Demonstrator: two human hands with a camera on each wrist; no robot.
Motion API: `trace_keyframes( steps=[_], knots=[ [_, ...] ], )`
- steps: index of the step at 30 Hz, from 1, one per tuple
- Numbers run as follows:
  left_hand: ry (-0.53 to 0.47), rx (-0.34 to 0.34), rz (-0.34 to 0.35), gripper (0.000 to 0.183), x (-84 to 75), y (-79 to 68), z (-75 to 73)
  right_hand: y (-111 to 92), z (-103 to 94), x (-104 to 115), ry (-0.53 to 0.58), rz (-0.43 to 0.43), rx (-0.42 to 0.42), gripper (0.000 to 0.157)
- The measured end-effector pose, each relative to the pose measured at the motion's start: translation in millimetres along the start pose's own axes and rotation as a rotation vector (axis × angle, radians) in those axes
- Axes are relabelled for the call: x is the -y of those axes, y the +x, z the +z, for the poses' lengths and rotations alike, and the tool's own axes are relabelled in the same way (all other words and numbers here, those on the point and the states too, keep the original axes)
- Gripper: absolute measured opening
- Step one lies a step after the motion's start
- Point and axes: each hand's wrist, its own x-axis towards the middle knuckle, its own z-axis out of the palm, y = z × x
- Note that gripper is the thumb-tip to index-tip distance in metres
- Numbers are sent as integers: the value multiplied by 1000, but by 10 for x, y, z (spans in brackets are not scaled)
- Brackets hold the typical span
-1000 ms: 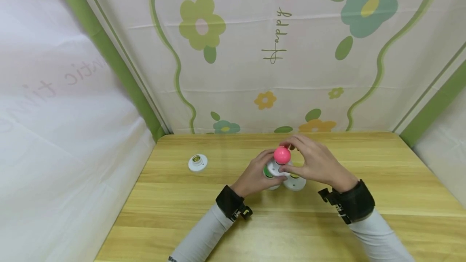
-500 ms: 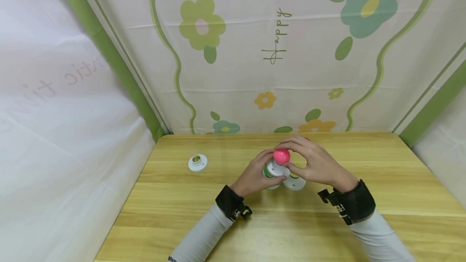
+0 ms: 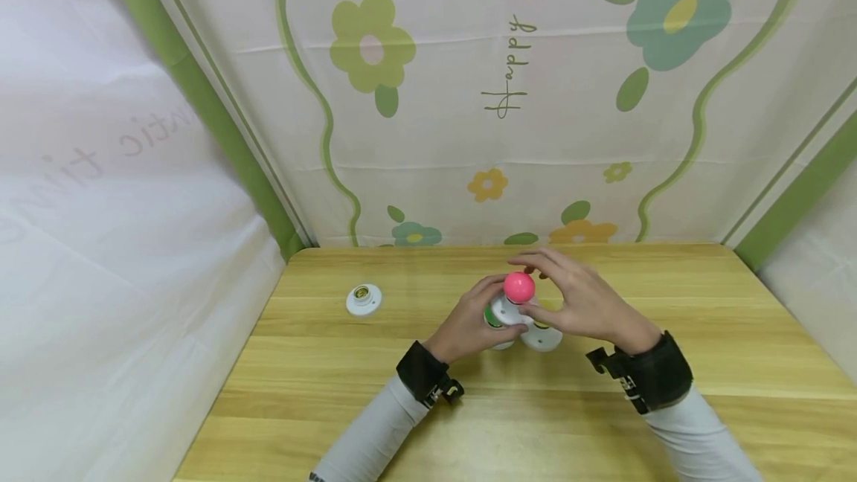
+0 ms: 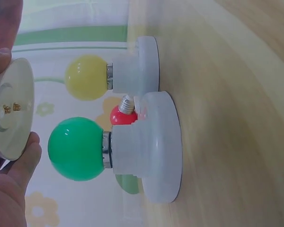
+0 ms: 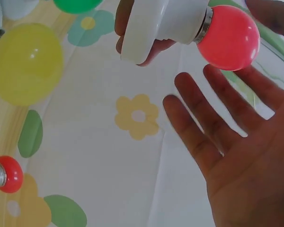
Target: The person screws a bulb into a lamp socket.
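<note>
My left hand (image 3: 465, 327) holds a white lamp holder (image 3: 506, 311) by its round base, raised above the table. In the left wrist view the underside of that base, with brass screws, faces the camera. A pink-red light bulb (image 5: 229, 38) sits in the holder. Around the bulb stands my right hand (image 3: 584, 297), its fingers spread and mostly straight, thumb and forefinger close at the bulb. Below the held piece, a green bulb (image 4: 75, 149) and a yellow bulb (image 4: 86, 78) sit in white lamp holders on the table.
A bare white lamp holder (image 3: 364, 300) lies on the wooden table (image 3: 294, 385) at the left. Behind the standing lamps lies a loose red bulb (image 5: 10, 174), its metal thread showing. A flowered cloth wall (image 3: 428, 132) rises at the table's back edge.
Half a second ago my right fingers were closed over the bulb; now they have opened away from it. My left hand has kept its hold on the lamp holder in place.
</note>
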Motion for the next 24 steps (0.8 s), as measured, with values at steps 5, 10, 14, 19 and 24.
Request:
trace_keyframes(
  steps=[5, 10, 14, 19, 24],
  knots=[
    [-1, -3, -9, 66, 60, -15, 30, -9, 1, 2, 40, -35, 30, 55],
    [16, 4, -11, 69, 258, -45, 111, -1, 0, 4, 31, -65, 4, 47],
    [30, 21, -15, 69, 343, -56, 130, 8, -3, 4, 26, -69, -15, 47],
    [29, 24, -6, 67, 344, -55, 120, 17, 2, -2, 17, -72, -35, 45],
    [36, 18, 4, 67, 339, -55, 114, 27, 19, -12, -7, -72, -76, 45]
  ],
)
